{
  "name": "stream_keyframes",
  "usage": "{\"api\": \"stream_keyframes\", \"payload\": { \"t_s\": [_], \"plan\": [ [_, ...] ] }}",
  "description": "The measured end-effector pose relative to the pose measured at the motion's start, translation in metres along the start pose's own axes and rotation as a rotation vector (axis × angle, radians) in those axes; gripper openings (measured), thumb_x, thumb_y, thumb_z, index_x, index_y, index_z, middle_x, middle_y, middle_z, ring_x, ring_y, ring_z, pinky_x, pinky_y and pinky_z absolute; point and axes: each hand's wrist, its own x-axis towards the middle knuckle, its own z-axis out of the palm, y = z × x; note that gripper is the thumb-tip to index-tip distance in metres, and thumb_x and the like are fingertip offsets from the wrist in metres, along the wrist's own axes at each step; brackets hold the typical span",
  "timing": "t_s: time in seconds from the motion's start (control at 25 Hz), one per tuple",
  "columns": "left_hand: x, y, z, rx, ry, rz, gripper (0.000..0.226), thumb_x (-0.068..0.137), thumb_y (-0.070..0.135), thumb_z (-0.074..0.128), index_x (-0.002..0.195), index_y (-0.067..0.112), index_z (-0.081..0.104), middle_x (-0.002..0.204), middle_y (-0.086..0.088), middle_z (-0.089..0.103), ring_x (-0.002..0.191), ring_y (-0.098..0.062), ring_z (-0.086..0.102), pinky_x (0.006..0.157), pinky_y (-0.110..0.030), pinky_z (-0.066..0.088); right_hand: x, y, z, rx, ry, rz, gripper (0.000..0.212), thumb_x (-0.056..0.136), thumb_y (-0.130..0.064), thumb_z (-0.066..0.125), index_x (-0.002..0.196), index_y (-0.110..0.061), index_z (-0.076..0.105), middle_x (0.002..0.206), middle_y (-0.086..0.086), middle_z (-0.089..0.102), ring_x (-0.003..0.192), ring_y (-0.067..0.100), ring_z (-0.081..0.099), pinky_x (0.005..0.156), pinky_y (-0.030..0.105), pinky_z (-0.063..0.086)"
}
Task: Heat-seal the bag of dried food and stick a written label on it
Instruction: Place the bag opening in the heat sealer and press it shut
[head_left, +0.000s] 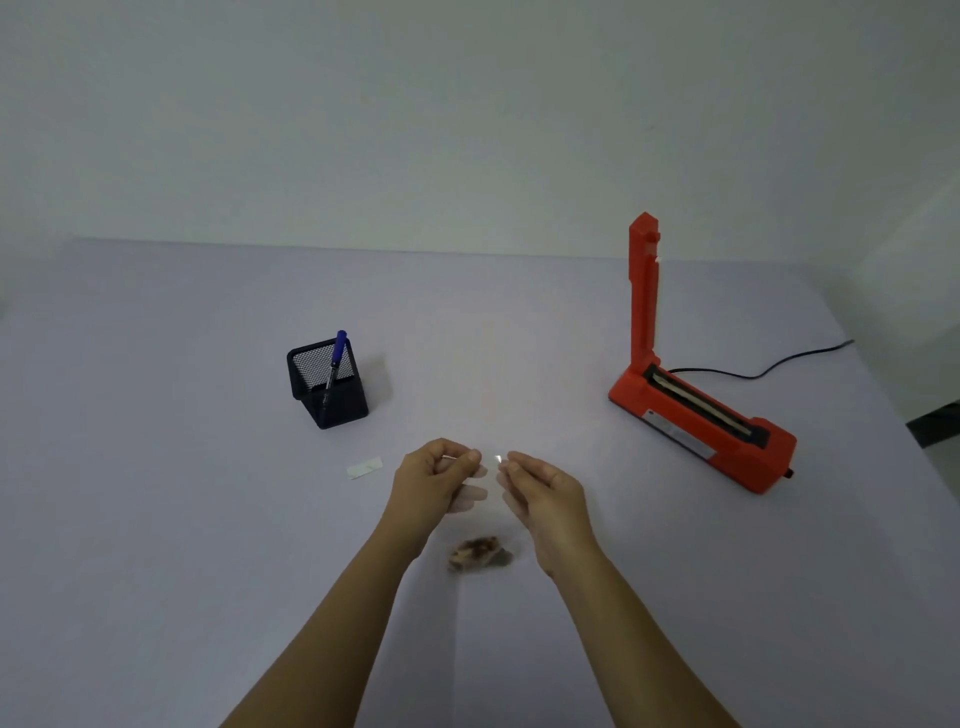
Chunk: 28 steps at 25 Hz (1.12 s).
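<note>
A clear plastic bag (485, 519) with a small brown clump of dried food (480, 554) at its bottom hangs between my hands above the table. My left hand (439, 475) pinches the bag's top left edge. My right hand (540, 488) pinches its top right edge. An orange heat sealer (698, 415) lies at the right with its arm raised upright. A small white label (364, 467) lies flat to the left of my left hand. A blue pen (334, 366) stands in a black mesh holder (328, 387).
The sealer's black cable (769, 366) runs off to the right across the white table (156, 467). A pale wall stands behind the table's far edge. A dark object (937, 423) sits past the right edge.
</note>
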Motion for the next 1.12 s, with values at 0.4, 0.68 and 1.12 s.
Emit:
{"api": "stream_keyframes", "payload": {
  "t_s": [0.4,0.68,1.12],
  "plan": [
    [0.092,-0.01,-0.019,0.105,-0.078,-0.026,0.012,0.087,0.012,0.063,0.097,0.015,0.069,0.084,-0.001,0.07,0.075,-0.01,0.064,0.079,-0.025,0.049,0.092,0.005,0.014,-0.089,0.016,-0.037,0.011,0.086,-0.007,0.062,0.089,-0.018,0.065,0.093,0.002,0.068,0.084,0.011,0.065,0.071,0.017,0.052],
    [0.119,-0.023,-0.015,0.493,0.158,0.104,0.012,0.083,0.016,0.069,0.095,0.014,0.072,0.079,0.007,0.064,0.072,0.0,0.057,0.063,0.001,0.041,0.124,0.015,0.005,-0.497,0.099,-0.25,0.014,0.081,-0.016,0.068,0.095,-0.017,0.071,0.087,-0.003,0.071,0.078,0.005,0.063,0.077,0.011,0.048],
    [0.136,-0.033,-0.001,0.722,0.147,0.223,0.013,0.088,0.014,0.06,0.095,0.01,0.07,0.089,-0.004,0.068,0.079,-0.013,0.056,0.074,-0.017,0.039,0.142,0.01,-0.007,-0.876,0.099,-0.358,0.027,0.088,-0.024,0.061,0.11,-0.011,0.068,0.104,0.007,0.07,0.094,0.016,0.064,0.084,0.016,0.042]
  ]
}}
